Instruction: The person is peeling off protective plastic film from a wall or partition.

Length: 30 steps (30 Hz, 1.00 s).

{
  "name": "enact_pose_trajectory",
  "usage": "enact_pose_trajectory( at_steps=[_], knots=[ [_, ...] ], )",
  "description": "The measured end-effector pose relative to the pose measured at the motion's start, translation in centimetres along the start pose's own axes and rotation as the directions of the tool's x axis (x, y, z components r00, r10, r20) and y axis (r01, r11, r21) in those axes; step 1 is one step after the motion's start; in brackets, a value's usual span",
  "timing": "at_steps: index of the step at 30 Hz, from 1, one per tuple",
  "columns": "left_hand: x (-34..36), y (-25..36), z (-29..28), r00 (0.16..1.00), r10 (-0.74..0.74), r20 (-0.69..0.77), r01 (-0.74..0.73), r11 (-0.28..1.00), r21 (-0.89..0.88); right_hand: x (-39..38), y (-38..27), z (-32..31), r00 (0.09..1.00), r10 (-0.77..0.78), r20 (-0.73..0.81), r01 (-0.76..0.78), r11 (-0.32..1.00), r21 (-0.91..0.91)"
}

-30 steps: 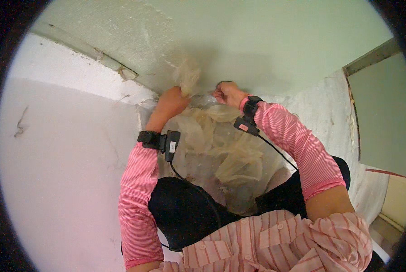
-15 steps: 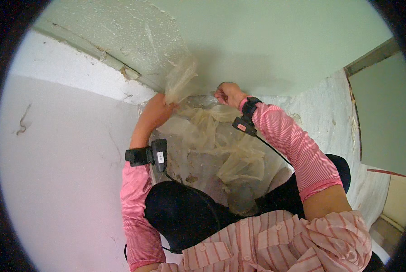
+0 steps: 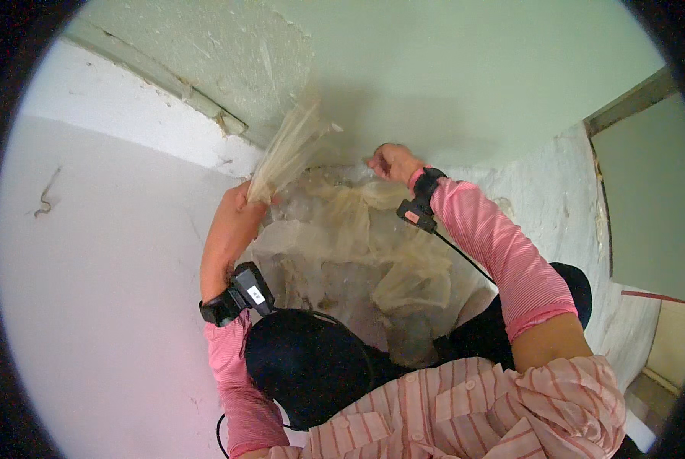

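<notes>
A thin, yellowish clear plastic sheet (image 3: 351, 216) lies crumpled over the floor between my knees. My left hand (image 3: 244, 205) is closed on a gathered part of it, and a loose tuft stands up above my fingers toward the wall corner. My right hand (image 3: 394, 161) is at the foot of the pale green wall (image 3: 465, 84), above the sheet's far edge. Its fingers are curled together. Whatever they hold, if anything, is too small to make out.
On the left is a white wall (image 3: 105, 229), with a rough, chipped ledge (image 3: 182, 90) where it meets the green one. A green panel (image 3: 648, 191) stands at the right. My dark-clad knees (image 3: 304, 367) flank the sheet. Black cords run from the wrist devices.
My left hand has moved left and nearer to me, drawing the gathered plastic along and stretching it. My right hand has shifted slightly, staying near the wall's foot.
</notes>
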<state>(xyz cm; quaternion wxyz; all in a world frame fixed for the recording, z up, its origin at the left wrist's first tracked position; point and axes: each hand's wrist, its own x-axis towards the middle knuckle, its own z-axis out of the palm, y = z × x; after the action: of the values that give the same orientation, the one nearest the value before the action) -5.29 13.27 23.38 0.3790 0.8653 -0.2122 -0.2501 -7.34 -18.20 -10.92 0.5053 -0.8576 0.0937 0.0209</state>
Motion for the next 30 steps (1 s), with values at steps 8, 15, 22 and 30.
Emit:
enact_pose_trajectory(
  at_steps=[8,15,22,30],
  knots=[
    [-1.6,-1.7,-2.0,1.000,-0.028,0.005,0.029,0.998,-0.059,-0.5,-4.1,1.6,0.970,0.242,-0.016,-0.201,0.839,0.505],
    [-2.0,-2.3,-2.4,0.998,0.012,-0.059,-0.019,0.994,-0.110,-1.8,-10.5,0.2,0.823,0.548,0.149,-0.411,0.394,0.823],
    [-1.2,-1.4,-1.1,0.997,0.080,-0.014,-0.081,0.996,-0.037,-4.6,-22.0,-2.6,0.926,0.184,0.331,-0.356,0.125,0.926],
    [-1.3,-1.8,-1.0,0.998,0.023,0.052,-0.019,0.997,-0.078,-1.5,-20.7,0.5,0.977,0.031,0.209,-0.211,0.099,0.972]
  ],
)
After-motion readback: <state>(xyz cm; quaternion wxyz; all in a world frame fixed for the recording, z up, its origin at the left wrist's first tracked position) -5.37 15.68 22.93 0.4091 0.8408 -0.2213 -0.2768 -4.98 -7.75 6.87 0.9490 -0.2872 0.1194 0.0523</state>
